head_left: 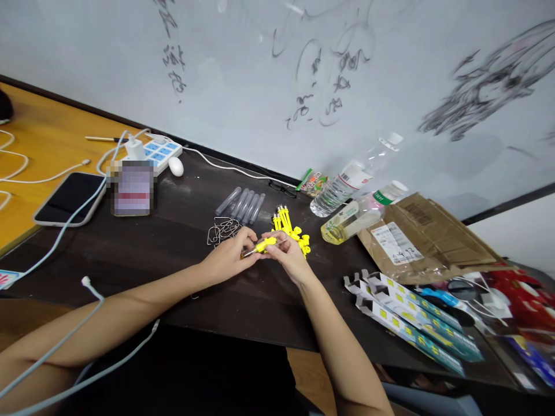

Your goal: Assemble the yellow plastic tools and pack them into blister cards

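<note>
My left hand (232,254) pinches the dark, shiny end of a slim yellow plastic piece (264,245). My right hand (288,254) closes on the same piece from the other side, where a thin clear or metallic part sticks out between the fingers. Just beyond my right hand lies a pile of similar yellow plastic pieces (298,232), some with metal tips. Bent metal wire hooks (222,230) lie in a heap by my left hand. Several clear plastic tubes (246,205) rest side by side behind them.
Two bottles, one of water (342,185) and one with yellow liquid (359,214), lean right of the pile near a flattened cardboard package (399,237). Long open boxes (407,318) lie at right. Left are a phone (71,197), power strip (162,151) and cables (60,237).
</note>
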